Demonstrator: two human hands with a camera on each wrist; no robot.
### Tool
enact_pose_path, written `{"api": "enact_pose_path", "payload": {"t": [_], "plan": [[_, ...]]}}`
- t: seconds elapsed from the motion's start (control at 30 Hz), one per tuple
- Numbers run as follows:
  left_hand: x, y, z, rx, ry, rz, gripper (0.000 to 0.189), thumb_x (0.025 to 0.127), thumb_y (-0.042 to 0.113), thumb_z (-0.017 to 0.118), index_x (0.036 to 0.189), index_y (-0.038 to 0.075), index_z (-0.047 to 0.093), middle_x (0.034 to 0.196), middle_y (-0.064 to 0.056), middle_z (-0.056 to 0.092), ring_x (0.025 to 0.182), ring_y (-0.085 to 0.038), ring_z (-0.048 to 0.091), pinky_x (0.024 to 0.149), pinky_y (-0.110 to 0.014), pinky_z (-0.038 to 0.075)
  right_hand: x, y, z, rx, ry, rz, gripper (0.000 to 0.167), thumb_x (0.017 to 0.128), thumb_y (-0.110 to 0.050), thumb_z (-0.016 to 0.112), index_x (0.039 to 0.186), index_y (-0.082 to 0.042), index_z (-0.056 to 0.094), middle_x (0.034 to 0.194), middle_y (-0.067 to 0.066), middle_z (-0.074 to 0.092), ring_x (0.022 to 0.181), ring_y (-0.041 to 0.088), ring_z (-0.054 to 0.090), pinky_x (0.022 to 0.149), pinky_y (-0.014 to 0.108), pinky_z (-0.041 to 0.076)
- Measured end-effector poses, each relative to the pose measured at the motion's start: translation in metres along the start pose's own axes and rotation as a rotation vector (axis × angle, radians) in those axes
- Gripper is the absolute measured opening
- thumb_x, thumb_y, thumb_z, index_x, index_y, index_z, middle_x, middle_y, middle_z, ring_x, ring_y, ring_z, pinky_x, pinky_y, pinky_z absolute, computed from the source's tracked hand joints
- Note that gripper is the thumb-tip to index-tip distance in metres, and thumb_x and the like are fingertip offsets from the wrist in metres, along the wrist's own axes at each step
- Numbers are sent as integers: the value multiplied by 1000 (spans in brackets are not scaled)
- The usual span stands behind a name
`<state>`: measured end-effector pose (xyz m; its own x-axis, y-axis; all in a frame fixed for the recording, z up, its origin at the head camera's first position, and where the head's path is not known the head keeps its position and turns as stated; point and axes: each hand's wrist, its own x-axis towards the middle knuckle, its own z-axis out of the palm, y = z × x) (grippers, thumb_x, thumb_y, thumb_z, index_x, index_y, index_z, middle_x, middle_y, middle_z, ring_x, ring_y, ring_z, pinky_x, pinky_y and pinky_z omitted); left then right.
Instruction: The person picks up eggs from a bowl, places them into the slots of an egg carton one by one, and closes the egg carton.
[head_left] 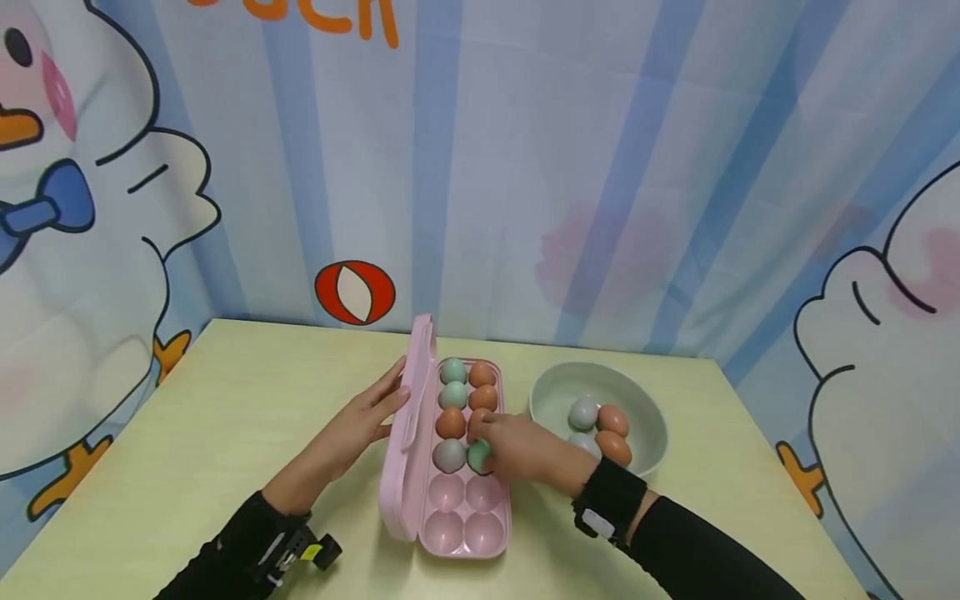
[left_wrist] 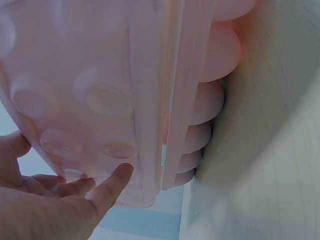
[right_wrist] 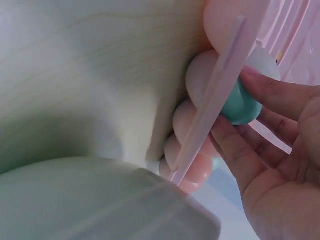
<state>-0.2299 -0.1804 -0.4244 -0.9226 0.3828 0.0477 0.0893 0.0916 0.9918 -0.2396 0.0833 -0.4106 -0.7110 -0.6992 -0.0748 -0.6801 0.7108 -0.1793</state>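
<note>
A pink egg carton (head_left: pixel 504 521) lies on the table with its lid (head_left: pixel 397 475) raised on the left. My left hand (head_left: pixel 358 423) touches the outside of the lid; in the left wrist view its extended fingers (left_wrist: pixel 111 189) rest against the bumpy pink surface. My right hand (head_left: pixel 525 450) pinches a green egg (right_wrist: pixel 242 106) between thumb and finger, and the egg sits in a carton cup in the fourth row. Beside it is a grey egg (head_left: pixel 449 456). Brown eggs (head_left: pixel 452 423) and pale teal eggs (head_left: pixel 453 396) occupy the rows behind. The front cups (head_left: pixel 443 532) hold nothing.
A pale green bowl (head_left: pixel 651 417) stands right of the carton, under my right forearm. Inside are two brown eggs (head_left: pixel 612 419) and two grey eggs (head_left: pixel 583 412). The light wooden table (head_left: pixel 285 375) ends at a printed curtain (head_left: pixel 495 167) behind.
</note>
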Motion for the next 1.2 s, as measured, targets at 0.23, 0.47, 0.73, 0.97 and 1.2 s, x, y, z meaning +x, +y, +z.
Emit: {"api": "enact_pose_path", "payload": {"t": [0.23,0.47,0.73,0.97,1.2], "plan": [[-2,-1,2,-2,1,-11,66,102,44,48,158,35,13,162,-2,15,144,-31,25,106,-57,35,2,-5,0,18,-27,43,29,80,-10,79,107,-14,68,89,-6,57,72,13,52,67,25,46],[-3,1,-1,4,7,-16,66,102,46,47,157,35,13,163,-1,13,145,-30,23,107,-56,35,4,-6,2,3,9,-5,28,78,-6,79,104,-11,70,91,-4,56,72,13,52,64,27,46],[-2,2,0,4,7,-6,65,102,45,46,157,35,14,162,-1,15,144,-30,25,106,-56,36,5,-7,1,9,-9,21,28,80,-7,76,107,-11,69,93,-3,57,71,13,51,64,26,45],[1,2,2,1,12,-8,64,102,46,47,157,37,15,162,-3,17,143,-31,27,105,-57,36,1,-2,-2,13,-1,-13,30,79,-7,75,107,-11,64,83,-4,51,65,14,48,59,25,41],[0,3,2,0,15,-9,65,101,45,48,157,36,15,162,-3,17,143,-31,27,105,-56,36,-9,4,-21,-19,29,-33,27,87,-21,74,110,-13,62,100,0,58,76,16,57,68,29,48]]}}
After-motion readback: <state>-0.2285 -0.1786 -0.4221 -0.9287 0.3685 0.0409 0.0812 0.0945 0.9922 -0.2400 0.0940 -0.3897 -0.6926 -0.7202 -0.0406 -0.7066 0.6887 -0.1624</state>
